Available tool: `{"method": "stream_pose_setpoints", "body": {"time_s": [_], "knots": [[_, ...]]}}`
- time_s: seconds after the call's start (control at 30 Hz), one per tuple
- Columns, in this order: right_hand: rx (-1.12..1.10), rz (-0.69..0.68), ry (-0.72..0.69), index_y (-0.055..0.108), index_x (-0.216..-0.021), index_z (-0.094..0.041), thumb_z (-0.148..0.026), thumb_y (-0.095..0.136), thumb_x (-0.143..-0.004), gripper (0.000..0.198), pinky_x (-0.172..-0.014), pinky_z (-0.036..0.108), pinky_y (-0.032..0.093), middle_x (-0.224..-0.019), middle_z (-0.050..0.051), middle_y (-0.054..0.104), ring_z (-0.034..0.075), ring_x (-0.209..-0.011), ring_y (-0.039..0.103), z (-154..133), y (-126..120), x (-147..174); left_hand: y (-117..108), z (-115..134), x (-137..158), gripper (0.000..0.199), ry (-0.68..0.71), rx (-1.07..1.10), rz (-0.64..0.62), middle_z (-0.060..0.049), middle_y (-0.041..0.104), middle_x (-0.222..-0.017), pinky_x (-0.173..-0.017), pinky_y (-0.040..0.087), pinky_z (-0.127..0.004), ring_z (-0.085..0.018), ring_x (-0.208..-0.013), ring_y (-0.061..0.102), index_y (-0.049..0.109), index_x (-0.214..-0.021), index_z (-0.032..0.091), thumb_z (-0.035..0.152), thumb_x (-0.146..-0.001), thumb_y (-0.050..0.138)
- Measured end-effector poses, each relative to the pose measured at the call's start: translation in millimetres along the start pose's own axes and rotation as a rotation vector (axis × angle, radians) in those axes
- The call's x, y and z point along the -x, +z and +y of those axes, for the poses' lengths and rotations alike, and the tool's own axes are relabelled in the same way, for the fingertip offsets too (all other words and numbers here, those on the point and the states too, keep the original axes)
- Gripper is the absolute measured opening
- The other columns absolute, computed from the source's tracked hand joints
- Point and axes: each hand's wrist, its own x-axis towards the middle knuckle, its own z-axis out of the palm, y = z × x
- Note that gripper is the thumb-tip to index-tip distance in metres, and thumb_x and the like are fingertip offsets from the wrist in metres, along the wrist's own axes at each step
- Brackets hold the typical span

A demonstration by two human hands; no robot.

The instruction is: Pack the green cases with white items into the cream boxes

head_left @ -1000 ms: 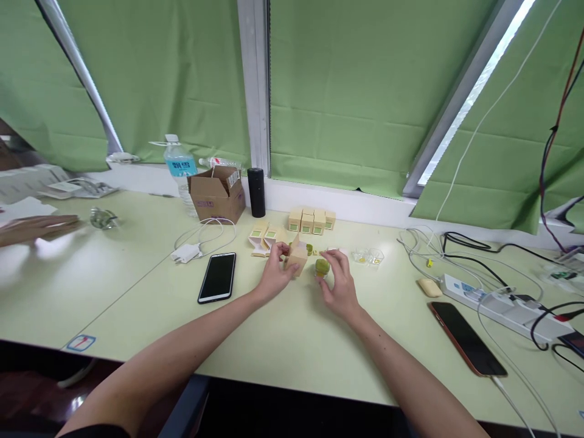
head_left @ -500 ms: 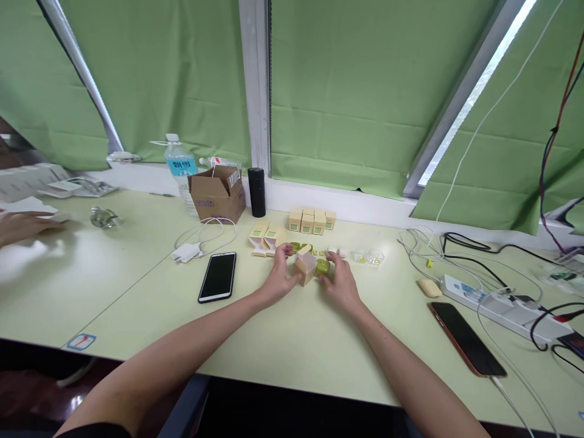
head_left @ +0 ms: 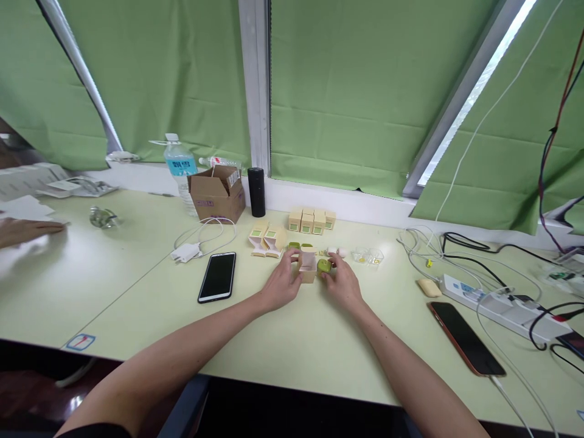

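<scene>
My left hand [head_left: 281,285] grips a small pale cardboard box [head_left: 308,274] by its left side; its open top faces me. Just right of it, my right hand [head_left: 343,281] has its thumb and fingers around a small rounded green case [head_left: 324,266]. Behind the box lie more green pieces [head_left: 294,246], partly hidden by my left fingers. Two open cardboard boxes [head_left: 274,241] stand to the left, their fronts folded out. Some white round pieces [head_left: 336,252] and a clear tray [head_left: 367,256] with little yellow bits lie beyond my right hand.
Several closed small boxes [head_left: 312,220] stand by the wall. Left are a phone [head_left: 218,277], a white charger [head_left: 186,252], a brown carton [head_left: 218,194] and a black cylinder [head_left: 257,192]. Right are another phone [head_left: 468,338] and a power strip [head_left: 502,307]. Another person's hand [head_left: 27,232] rests far left.
The small box in my left hand has turned from a tilt to upright, its opening now facing me. My right hand stays at the green case. The other person's hand has shifted slightly.
</scene>
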Motion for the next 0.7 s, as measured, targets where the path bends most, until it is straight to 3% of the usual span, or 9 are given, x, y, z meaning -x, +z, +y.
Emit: {"method": "stream_pose_setpoints", "body": {"time_s": [0.17,0.3,0.5,0.6,0.7], "knots": [[-0.017,-0.024,-0.001,0.056,-0.137,-0.021,-0.023,0.062,-0.085,0.052,-0.093,0.045,0.053,-0.125,0.012,0.069,0.029,-0.106,0.067,1,0,-1,-6,11,-1,0.04,0.022,-0.1,-0.039,-0.015,0.044,-0.148,-0.117,0.042,-0.052,-0.032,-0.146,0.042,0.05,-0.137,0.027,0.026,-0.098,0.054],[-0.014,-0.009,-0.016,0.066,-0.123,-0.02,-0.024,0.064,-0.084,0.039,-0.092,0.045,0.053,-0.116,0.012,0.072,0.03,-0.104,0.067,0,-4,-3,-6,10,-3,0.034,-0.02,-0.096,-0.034,-0.012,0.053,-0.145,-0.116,0.045,-0.046,-0.029,-0.142,0.049,0.059,-0.134,0.026,0.035,-0.103,0.048],[-0.209,0.253,-0.047,0.067,-0.119,-0.021,-0.037,0.065,-0.087,0.036,-0.078,0.042,0.055,-0.114,0.011,0.072,0.028,-0.098,0.065,-9,-21,-8,-2,5,-7,0.03,-0.084,0.04,0.097,-0.011,0.07,-0.125,-0.104,0.055,-0.042,-0.025,-0.117,0.066,0.064,-0.12,0.021,0.041,-0.101,0.052],[-0.299,0.382,-0.14,0.065,-0.125,-0.023,-0.039,0.065,-0.09,0.038,-0.072,0.039,0.055,-0.118,0.012,0.071,0.027,-0.1,0.065,-19,-26,-5,-1,11,-7,0.029,-0.103,0.098,0.083,-0.01,0.071,-0.12,-0.1,0.058,-0.04,-0.023,-0.111,0.069,0.065,-0.119,0.02,0.039,-0.1,0.054],[-0.376,0.416,-0.279,0.063,-0.13,-0.024,-0.035,0.065,-0.093,0.039,-0.067,0.036,0.057,-0.123,0.013,0.069,0.025,-0.101,0.066,-33,-25,5,0,21,-5,0.026,-0.119,0.121,0.06,-0.01,0.072,-0.119,-0.099,0.058,-0.04,-0.024,-0.109,0.069,0.066,-0.116,0.02,0.037,-0.099,0.056]]}}
